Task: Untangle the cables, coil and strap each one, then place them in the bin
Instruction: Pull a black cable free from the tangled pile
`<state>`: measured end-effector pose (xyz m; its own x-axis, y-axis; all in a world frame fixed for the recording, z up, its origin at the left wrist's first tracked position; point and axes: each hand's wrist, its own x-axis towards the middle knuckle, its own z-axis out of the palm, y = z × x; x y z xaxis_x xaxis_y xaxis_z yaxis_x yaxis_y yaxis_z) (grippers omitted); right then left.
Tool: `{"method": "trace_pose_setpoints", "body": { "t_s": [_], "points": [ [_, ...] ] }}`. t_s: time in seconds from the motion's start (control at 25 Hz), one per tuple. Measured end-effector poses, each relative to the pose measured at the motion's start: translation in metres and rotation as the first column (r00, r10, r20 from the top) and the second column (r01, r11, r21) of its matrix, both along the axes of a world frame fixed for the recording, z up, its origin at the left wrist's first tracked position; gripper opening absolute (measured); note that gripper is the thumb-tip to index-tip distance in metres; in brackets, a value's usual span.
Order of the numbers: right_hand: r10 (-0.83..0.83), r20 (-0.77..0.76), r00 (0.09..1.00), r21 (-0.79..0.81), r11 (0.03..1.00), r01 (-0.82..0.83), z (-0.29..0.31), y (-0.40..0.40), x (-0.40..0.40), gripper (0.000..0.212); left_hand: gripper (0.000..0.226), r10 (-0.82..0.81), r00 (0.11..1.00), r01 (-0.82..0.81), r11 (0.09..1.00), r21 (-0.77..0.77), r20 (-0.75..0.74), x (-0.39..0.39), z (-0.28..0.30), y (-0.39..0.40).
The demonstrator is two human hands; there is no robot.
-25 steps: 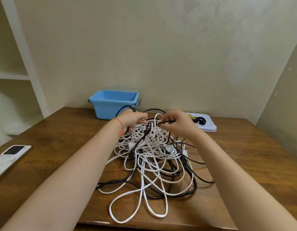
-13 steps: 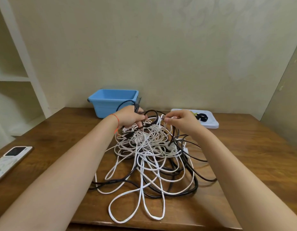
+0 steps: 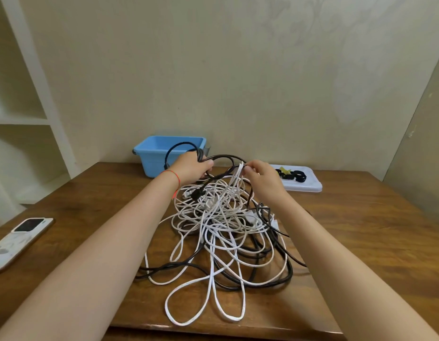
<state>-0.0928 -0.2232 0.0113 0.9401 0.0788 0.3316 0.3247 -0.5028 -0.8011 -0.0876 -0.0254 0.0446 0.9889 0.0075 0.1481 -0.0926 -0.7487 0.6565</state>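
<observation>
Risk: black cable (image 3: 223,158) and white cable (image 3: 239,174) both run down into the same tangle (image 3: 223,232) on the table (image 3: 361,242). Pulling them apart hard likely cinches knots or drags the heap off the near edge.

Left hand (image 3: 192,168): raised over the pile, grip wrapped around black loops. Right hand (image 3: 261,177): same height, just beside, thumb and fingers pinching white strands.

Bin (image 3: 169,153) sits behind the left hand, no coils visible inside.
</observation>
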Motion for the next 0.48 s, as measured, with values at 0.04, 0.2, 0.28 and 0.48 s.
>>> {"method": "trace_pose_setpoints", "body": {
  "t_s": [0.04, 0.2, 0.28, 0.48],
  "points": [
    [-0.025, 0.003, 1.0, 0.031, 0.999, 0.025, -0.003, 0.003, 0.002, 0.026, 0.028, -0.023, 0.997, 0.014, 0.992, -0.125, -0.072, 0.0, -0.004, 0.002],
    [-0.08, -0.047, 0.996, 0.111, 0.99, 0.084, -0.003, 0.004, 0.003, 0.026, 0.024, -0.195, 0.94, 0.006, 0.831, -0.556, -0.281, -0.009, -0.01, 0.004],
    [-0.098, -0.032, 0.995, 0.057, 0.993, 0.099, 0.002, 0.001, 0.001, 0.023, 0.027, -0.212, 0.938, -0.023, 0.752, -0.659, -0.274, -0.01, -0.012, 0.005],
    [0.099, 0.294, 0.951, -0.304, 0.953, -0.005, 0.016, 0.013, -0.015, 0.028, 0.025, -0.211, 0.935, -0.045, 0.725, -0.687, -0.284, -0.014, -0.008, -0.006]
  ]
}}
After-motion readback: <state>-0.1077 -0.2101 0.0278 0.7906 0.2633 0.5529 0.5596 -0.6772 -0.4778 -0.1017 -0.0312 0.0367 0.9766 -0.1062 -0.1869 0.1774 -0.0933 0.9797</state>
